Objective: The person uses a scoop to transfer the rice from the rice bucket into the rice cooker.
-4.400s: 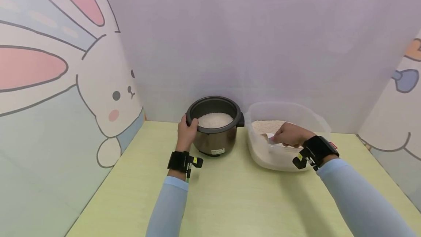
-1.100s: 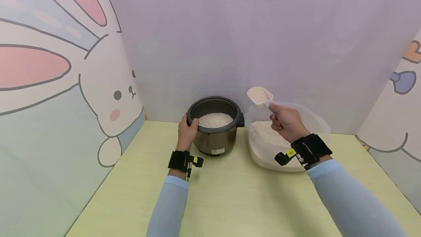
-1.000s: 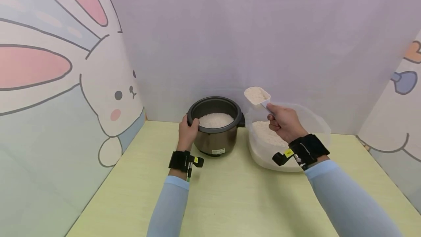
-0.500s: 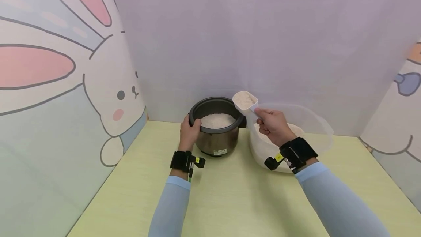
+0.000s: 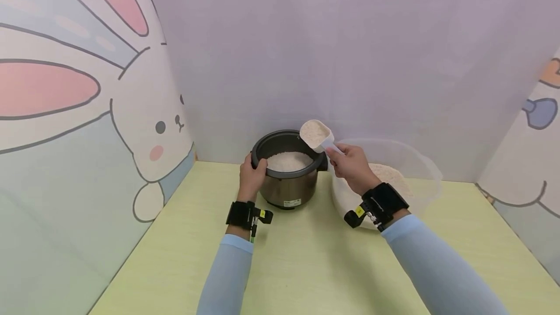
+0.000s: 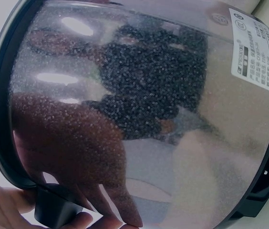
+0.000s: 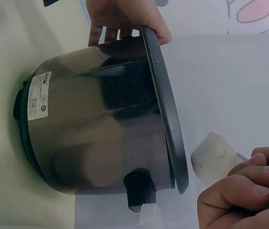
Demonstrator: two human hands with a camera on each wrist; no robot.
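A brown rice cooker (image 5: 280,188) with a black rim stands lidless at the back, white rice (image 5: 289,161) inside it. My left hand (image 5: 252,179) grips its left side, thumb over the rim and fingers by the black side handle (image 6: 56,207). Pinched by its handle in my right hand (image 5: 352,166), a white measuring scoop (image 5: 327,140) full of pale rice hangs over the cooker's right rim. The right wrist view shows the scoop (image 7: 213,157) just above the rim, apart from it. My right hand and wrist partly hide the clear bin behind them.
A clear plastic bin (image 5: 343,198) with more pale rice (image 5: 389,176) stands right of the cooker, close to its right handle (image 5: 323,162). A pale wall hanging (image 5: 245,62) rises directly behind both. Cartoon-printed walls flank the pale green table (image 5: 288,266).
From down in the bin, my right hand has lifted the filled scoop and carried it left to above the cooker's right rim. My left hand has kept its grip on the cooker.
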